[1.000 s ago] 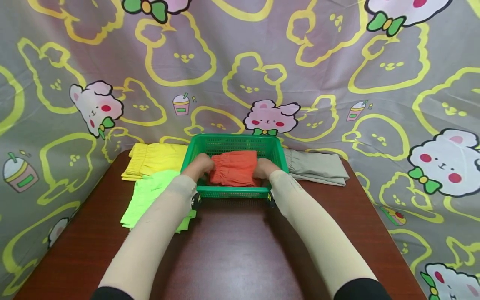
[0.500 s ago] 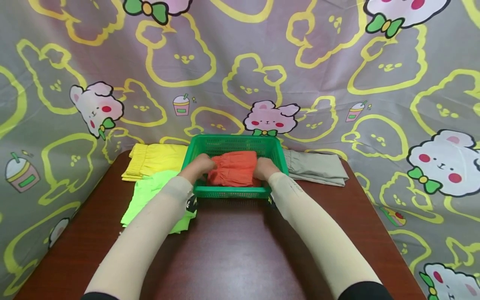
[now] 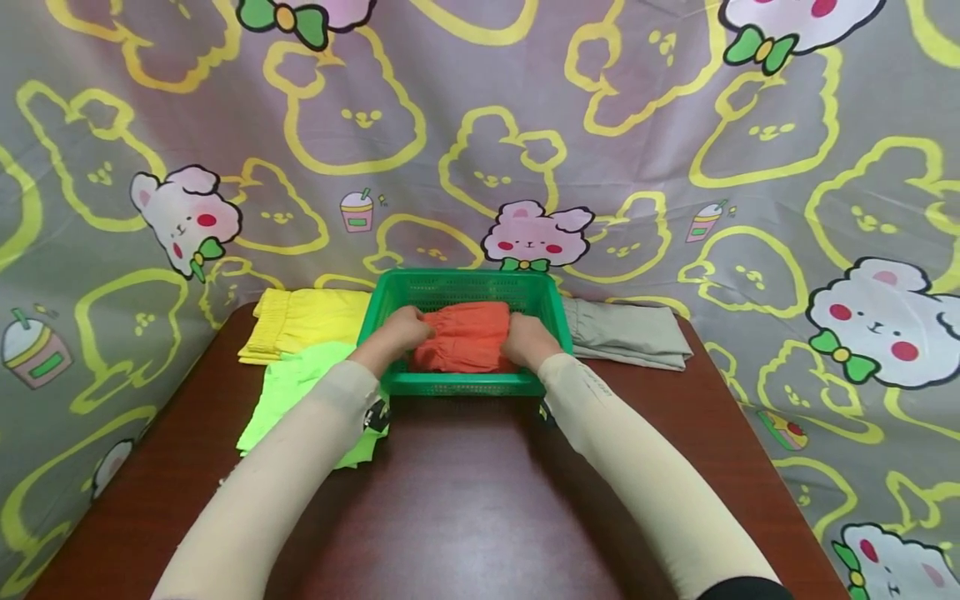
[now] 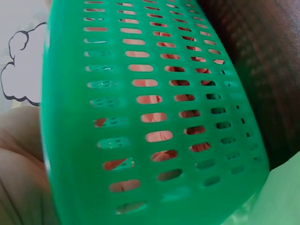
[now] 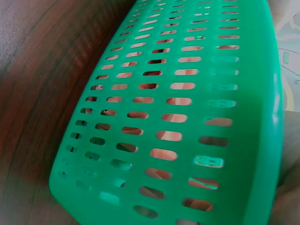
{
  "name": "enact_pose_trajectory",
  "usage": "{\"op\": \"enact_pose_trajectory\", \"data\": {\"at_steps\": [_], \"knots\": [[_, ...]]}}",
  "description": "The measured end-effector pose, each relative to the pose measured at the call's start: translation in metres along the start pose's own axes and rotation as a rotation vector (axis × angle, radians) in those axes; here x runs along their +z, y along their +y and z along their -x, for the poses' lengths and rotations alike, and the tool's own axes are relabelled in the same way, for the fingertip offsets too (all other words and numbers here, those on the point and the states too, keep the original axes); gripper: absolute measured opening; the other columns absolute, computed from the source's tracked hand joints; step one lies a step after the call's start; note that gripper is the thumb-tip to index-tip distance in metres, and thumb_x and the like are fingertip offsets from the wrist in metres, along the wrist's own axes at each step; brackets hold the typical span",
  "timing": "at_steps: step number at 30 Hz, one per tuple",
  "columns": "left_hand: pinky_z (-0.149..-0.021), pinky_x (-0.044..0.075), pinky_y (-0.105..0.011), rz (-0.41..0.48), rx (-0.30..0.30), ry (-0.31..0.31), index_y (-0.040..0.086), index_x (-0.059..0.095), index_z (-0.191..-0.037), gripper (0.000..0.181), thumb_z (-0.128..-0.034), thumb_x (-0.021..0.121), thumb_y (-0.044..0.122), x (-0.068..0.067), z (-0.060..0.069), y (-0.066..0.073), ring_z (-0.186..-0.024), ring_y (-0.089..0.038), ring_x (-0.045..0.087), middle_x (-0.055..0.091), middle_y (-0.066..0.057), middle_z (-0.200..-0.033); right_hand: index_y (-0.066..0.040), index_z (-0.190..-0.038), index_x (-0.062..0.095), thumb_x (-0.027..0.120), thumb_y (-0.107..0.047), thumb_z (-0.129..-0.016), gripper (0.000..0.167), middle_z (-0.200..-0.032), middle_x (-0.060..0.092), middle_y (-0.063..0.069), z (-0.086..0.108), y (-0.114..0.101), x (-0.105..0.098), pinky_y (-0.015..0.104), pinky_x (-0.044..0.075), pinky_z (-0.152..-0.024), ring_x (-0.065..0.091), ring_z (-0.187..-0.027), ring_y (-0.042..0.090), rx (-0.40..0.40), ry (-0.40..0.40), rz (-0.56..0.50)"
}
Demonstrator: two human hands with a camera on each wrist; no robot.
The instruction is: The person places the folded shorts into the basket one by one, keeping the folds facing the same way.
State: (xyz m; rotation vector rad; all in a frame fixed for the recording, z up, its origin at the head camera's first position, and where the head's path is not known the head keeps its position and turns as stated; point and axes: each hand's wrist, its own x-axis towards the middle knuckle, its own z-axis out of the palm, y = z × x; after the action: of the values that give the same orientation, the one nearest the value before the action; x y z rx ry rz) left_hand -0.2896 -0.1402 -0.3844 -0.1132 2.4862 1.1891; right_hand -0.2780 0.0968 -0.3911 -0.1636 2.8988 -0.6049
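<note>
In the head view a folded orange garment (image 3: 465,337) lies inside a green perforated basket (image 3: 462,384). My left hand (image 3: 407,331) reaches over the basket's left rim and grips the garment's left edge. At the opposite edge my right hand (image 3: 527,339) grips the cloth, its fingertips partly hidden. Both wrist views are mostly filled by the basket's side wall (image 4: 70,140), (image 5: 243,140); through its slots show patches of skin tone and orange, and the fingers are hidden behind it.
A folded yellow garment (image 3: 307,321) and a bright green one (image 3: 288,392) lie left of the basket, the green one partly under my left forearm. Folded grey cloth (image 3: 633,333) sits to the right. A patterned curtain (image 3: 465,75) hangs behind the brown table (image 3: 465,500).
My left wrist has drawn slightly left and the right hand a little up, both still at the orange garment's edges. The garment's left side has shifted slightly left. The head view has moved slightly.
</note>
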Motion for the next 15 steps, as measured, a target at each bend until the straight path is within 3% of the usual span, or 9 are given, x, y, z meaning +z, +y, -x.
{"op": "enact_pose_trajectory", "data": {"at_steps": [2,6,9,11,15], "knots": [[-0.101,0.05,-0.049,-0.046,0.021,0.005,-0.002,0.035,-0.153,0.059,-0.1028,0.057,0.021,-0.001,0.002,0.0,-0.119,-0.03,0.05,0.038,-0.018,-0.158,-0.003,-0.134,0.056,0.06,-0.015,-0.094,0.043,-0.114,0.066,0.013,0.003,-0.001,-0.001,0.038,0.05,-0.078,0.059,-0.089,0.027,0.0,-0.005,-0.009],[-0.085,0.045,-0.042,-0.127,0.073,0.011,-0.005,0.036,-0.152,0.056,-0.104,0.053,0.02,-0.005,0.009,0.001,-0.092,-0.026,0.047,0.042,-0.021,-0.152,-0.004,-0.147,0.049,0.062,-0.021,-0.096,0.055,-0.132,0.063,0.014,0.007,-0.002,-0.003,0.04,0.051,-0.087,0.06,-0.099,0.026,0.004,-0.019,-0.012],[-0.085,0.042,-0.042,-0.166,0.115,0.016,-0.005,0.035,-0.153,0.056,-0.1049,0.049,0.021,-0.007,0.016,0.0,-0.095,-0.029,0.048,0.041,-0.022,-0.154,-0.005,-0.148,0.049,0.063,-0.024,-0.097,0.055,-0.137,0.062,0.013,0.01,-0.001,-0.004,0.043,0.052,-0.094,0.06,-0.105,0.025,-0.009,-0.01,-0.021],[-0.092,0.043,-0.045,-0.18,0.143,0.022,-0.004,0.031,-0.156,0.059,-0.106,0.048,0.024,-0.007,0.02,0.0,-0.111,-0.032,0.05,0.036,-0.021,-0.16,-0.005,-0.146,0.052,0.062,-0.024,-0.097,0.053,-0.135,0.064,0.012,0.013,0.0,-0.005,0.044,0.052,-0.095,0.06,-0.104,0.024,-0.02,0.001,-0.036],[-0.103,0.046,-0.051,-0.209,0.203,0.061,-0.001,0.035,-0.155,0.057,-0.107,0.049,0.027,-0.007,0.031,0.001,-0.13,-0.037,0.051,0.046,-0.023,-0.153,-0.006,-0.141,0.055,0.061,-0.024,-0.097,0.048,-0.123,0.069,0.01,0.02,0.0,-0.008,0.044,0.053,-0.09,0.062,-0.098,0.023,-0.049,0.026,-0.076]]}}
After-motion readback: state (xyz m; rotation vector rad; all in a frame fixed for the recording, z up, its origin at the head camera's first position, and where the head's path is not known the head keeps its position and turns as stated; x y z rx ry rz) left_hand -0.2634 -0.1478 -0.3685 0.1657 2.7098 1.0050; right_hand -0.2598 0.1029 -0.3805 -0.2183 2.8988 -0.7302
